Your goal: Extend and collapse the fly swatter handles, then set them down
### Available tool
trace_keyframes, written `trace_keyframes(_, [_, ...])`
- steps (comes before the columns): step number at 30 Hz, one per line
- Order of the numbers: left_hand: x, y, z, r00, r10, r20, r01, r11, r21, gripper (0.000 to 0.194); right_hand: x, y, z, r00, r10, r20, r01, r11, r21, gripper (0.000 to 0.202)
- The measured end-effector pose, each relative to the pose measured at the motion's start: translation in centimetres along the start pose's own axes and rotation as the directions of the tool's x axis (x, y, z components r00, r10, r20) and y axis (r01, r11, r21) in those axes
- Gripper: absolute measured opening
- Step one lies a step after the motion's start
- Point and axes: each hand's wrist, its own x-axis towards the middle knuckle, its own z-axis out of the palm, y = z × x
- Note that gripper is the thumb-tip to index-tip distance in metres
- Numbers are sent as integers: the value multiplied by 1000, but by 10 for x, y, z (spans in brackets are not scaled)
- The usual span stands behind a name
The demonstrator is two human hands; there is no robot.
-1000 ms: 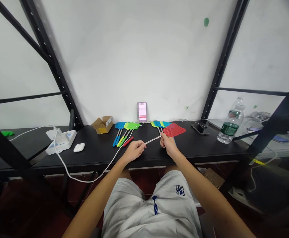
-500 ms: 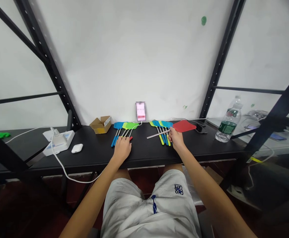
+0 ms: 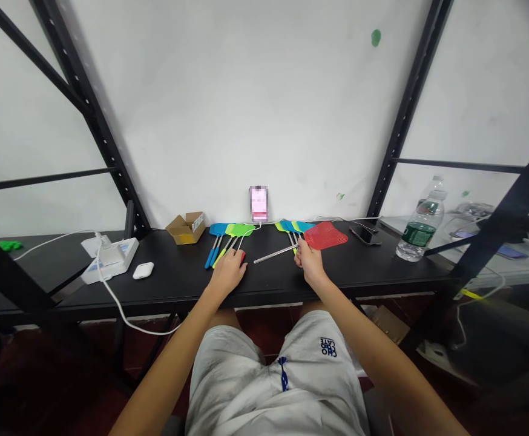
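A red fly swatter point(image 3: 327, 235) is in my right hand point(image 3: 310, 260), whose fingers close around it near the base of its flat head. Its bare silvery rod points left, above the table. My left hand point(image 3: 229, 270) is closed around a red handle point(image 3: 243, 257), mostly hidden by the fingers. A gap separates this handle from the rod's end. Beside my left hand lie blue fly swatters point(image 3: 218, 229) and green fly swatters point(image 3: 241, 230). Behind my right hand, a fanned row of blue and green fly swatters point(image 3: 286, 225) is partly covered by the red one.
A phone point(image 3: 259, 203) leans on the wall. An open cardboard box point(image 3: 185, 231), a white earbud case point(image 3: 143, 270) and a power strip point(image 3: 118, 260) are on the left. Another phone point(image 3: 365, 235) and a water bottle point(image 3: 421, 233) stand or lie right. A white cable hangs over the table's front edge.
My right hand has moved left and slightly nearer with the red fly swatter. My left hand has shifted a little right with the red handle, uncovering a green handle.
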Motion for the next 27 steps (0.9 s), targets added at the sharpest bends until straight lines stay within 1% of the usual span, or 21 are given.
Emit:
trace_keyframes(3, [0, -2, 2, 1000, -10, 28, 11, 999, -50, 19, -9, 8, 8, 999, 5, 41, -5, 1000, -4, 42])
trace_keyframes(6, [0, -5, 3, 999, 23, 49, -14, 984, -177, 17, -10, 10, 9, 999, -32, 24, 32, 999, -4, 40])
trace_keyframes(8, [-1, -5, 4, 995, 94, 19, -85, 957, -278, 19, -6, 9, 5, 997, -79, -17, 79, 997, -10, 40])
trace_keyframes(10, [-2, -3, 4, 986, 164, -42, -168, 919, -357, 22, -1, 7, 1, 992, -115, -53, 114, 993, -24, 40])
trace_keyframes(12, [-3, 2, 2, 977, 196, -83, -212, 887, -410, 24, 4, 6, -4, 989, -127, -79, 125, 992, -31, 41])
trace_keyframes(17, [-3, 11, 0, 984, 158, -78, -176, 853, -491, 24, 8, 6, -9, 987, -133, -85, 132, 991, -17, 40])
trace_keyframes(22, [-2, 9, 6, 993, 114, -41, -117, 823, -556, 21, 10, 7, -10, 981, -139, -136, 140, 990, -7, 39])
trace_keyframes(24, [-2, 8, 7, 992, 121, -33, -118, 816, -566, 22, 11, 6, -10, 981, -127, -145, 125, 992, -26, 37])
trace_keyframes(27, [-2, 8, 6, 989, 142, -41, -139, 806, -575, 24, 11, 6, -11, 985, -119, -126, 115, 993, -42, 35])
